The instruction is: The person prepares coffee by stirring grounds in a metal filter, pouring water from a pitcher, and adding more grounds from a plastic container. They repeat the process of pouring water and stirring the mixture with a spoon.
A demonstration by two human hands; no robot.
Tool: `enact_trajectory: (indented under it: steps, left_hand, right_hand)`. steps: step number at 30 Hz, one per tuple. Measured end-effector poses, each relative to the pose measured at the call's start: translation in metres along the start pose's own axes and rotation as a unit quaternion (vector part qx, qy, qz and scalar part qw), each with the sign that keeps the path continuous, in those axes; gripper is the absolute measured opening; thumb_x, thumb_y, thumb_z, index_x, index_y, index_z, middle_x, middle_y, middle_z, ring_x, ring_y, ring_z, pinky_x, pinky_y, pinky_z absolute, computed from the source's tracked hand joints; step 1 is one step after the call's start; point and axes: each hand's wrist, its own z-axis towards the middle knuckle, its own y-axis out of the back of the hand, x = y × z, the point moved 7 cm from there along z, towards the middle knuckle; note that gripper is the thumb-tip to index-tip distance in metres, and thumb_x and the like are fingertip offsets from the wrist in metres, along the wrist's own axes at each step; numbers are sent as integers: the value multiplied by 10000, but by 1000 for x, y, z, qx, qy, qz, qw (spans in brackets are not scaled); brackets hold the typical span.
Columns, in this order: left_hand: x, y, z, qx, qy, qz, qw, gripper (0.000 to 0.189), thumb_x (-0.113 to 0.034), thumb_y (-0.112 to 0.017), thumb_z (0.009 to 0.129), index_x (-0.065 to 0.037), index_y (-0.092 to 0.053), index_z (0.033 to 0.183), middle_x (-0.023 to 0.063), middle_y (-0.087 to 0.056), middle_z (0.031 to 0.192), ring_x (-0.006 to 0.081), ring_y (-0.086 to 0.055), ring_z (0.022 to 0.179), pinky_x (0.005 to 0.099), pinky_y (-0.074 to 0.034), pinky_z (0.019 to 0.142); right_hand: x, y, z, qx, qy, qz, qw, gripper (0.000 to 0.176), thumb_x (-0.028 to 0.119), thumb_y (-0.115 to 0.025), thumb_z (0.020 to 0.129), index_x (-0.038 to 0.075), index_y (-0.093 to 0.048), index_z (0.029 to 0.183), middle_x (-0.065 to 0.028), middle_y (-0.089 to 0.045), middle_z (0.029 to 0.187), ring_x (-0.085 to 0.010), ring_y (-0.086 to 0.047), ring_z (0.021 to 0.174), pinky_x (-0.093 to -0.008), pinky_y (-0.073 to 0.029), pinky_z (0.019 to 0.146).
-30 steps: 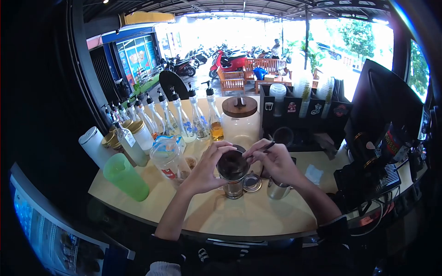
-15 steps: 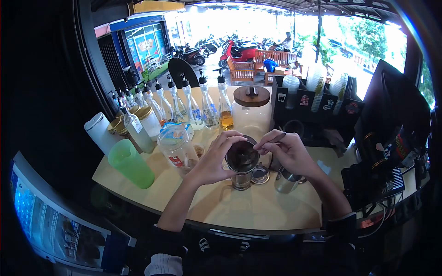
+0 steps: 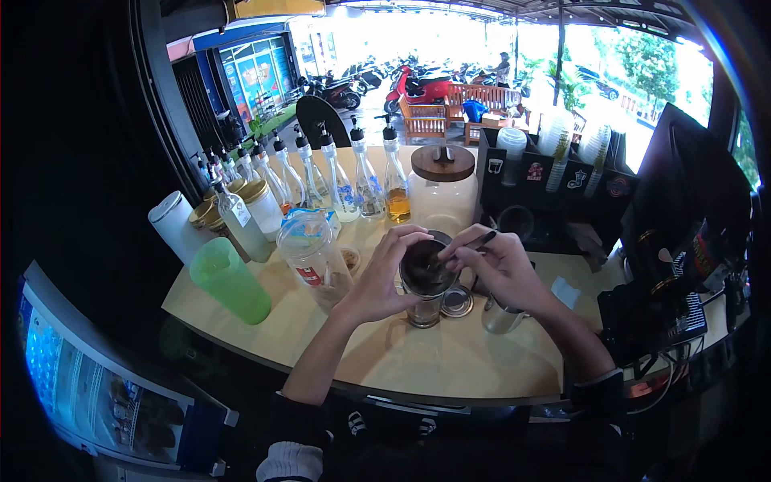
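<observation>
My left hand [image 3: 384, 277] is curled around the side of a dark, round-mouthed vessel [image 3: 426, 273], thumb low and fingers over its far rim. Dark contents show inside, too dim to name. Beneath it stands a clear glass [image 3: 423, 313]; whether the two touch cannot be made out. My right hand [image 3: 502, 269] pinches a thin, dark-handled stirrer [image 3: 487, 238], its lower end down in the vessel's mouth and hidden. A round metal lid [image 3: 457, 301] lies just right of the glass. Partly under my right hand is a metal pitcher [image 3: 502, 320].
Close on the left stand a clear plastic jar [image 3: 312, 253] and a green pitcher [image 3: 231, 281]. Pump bottles [image 3: 369, 189] line the back beside a wooden-lidded jar [image 3: 443, 193]. A black cup holder [image 3: 546, 173] and a dark monitor [image 3: 683, 177] occupy the right.
Both hands stay at the vessel. My right hand's fingertips have shifted slightly over its mouth with the stirrer. The whole view has moved a little.
</observation>
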Motion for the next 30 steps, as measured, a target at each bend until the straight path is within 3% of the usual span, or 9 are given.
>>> enact_trajectory:
  steps: [2,10,14,18,20,24,26,28,30]
  left_hand:
    - [-1,-1,1,3,-5,3,1000,791,-81,-802,579,-83,-426,1275,105,-415,1274,292,-438,1222,368,-386,1028]
    - [1,-3,1,11,-8,20,1000,787,-95,-791,586,-87,-425,1283,109,-414,1273,302,-428,1228,381,-362,1041]
    - [0,-4,0,7,0,9,1000,787,-106,-790,588,-92,-426,1286,111,-414,1276,307,-426,1229,392,-353,1044]
    - [3,-3,-3,-9,10,21,1000,792,-117,-794,584,-98,-430,1287,111,-410,1286,311,-421,1233,404,-343,1047]
    - [4,-2,-4,-14,15,21,1000,793,-122,-798,584,-100,-432,1288,110,-408,1290,312,-419,1234,405,-341,1048]
    - [6,-3,-5,-12,20,14,1000,794,-122,-800,584,-108,-435,1289,107,-404,1295,314,-415,1234,402,-343,1047]
    - [7,-3,-5,-14,24,1,1000,793,-124,-800,586,-111,-435,1290,105,-403,1296,315,-413,1234,401,-344,1046]
    - [5,-3,-4,-5,18,13,1000,787,-120,-798,589,-116,-437,1288,102,-403,1297,312,-408,1238,400,-344,1047]
    - [4,-3,-3,-1,19,24,1000,780,-119,-797,594,-118,-437,1287,99,-403,1299,311,-406,1240,400,-344,1047]
  right_hand:
    - [0,-4,0,53,-3,-37,998,122,40,-506,943,-51,-587,952,-90,-667,873,-103,-642,797,-260,-538,734]
    - [3,-4,4,69,14,-67,995,98,28,-513,932,-31,-591,949,-76,-670,867,-115,-651,776,-270,-541,725]
    - [0,1,5,20,-2,-17,1000,105,34,-507,936,-34,-583,958,-81,-660,847,-117,-651,776,-271,-540,723]
    - [2,-4,2,86,-26,-59,994,129,-6,-459,947,-50,-572,988,-101,-648,911,-120,-633,816,-272,-524,765]
    - [0,6,5,28,-40,0,999,131,-11,-466,932,-46,-590,956,-92,-651,907,-110,-632,815,-267,-526,752]
    - [0,-6,2,107,-36,-66,991,150,1,-455,947,-51,-589,989,-97,-651,920,-118,-632,834,-269,-530,758]
    - [-1,-1,5,87,-55,-60,993,148,-7,-465,937,-55,-597,983,-97,-651,908,-115,-634,823,-265,-532,749]
    - [2,3,9,46,8,-40,998,107,37,-511,933,-31,-589,961,-80,-666,847,-120,-651,717,-268,-544,693]
    - [2,-4,7,67,10,-59,996,110,40,-510,935,-30,-592,960,-81,-666,845,-125,-658,740,-271,-545,694]
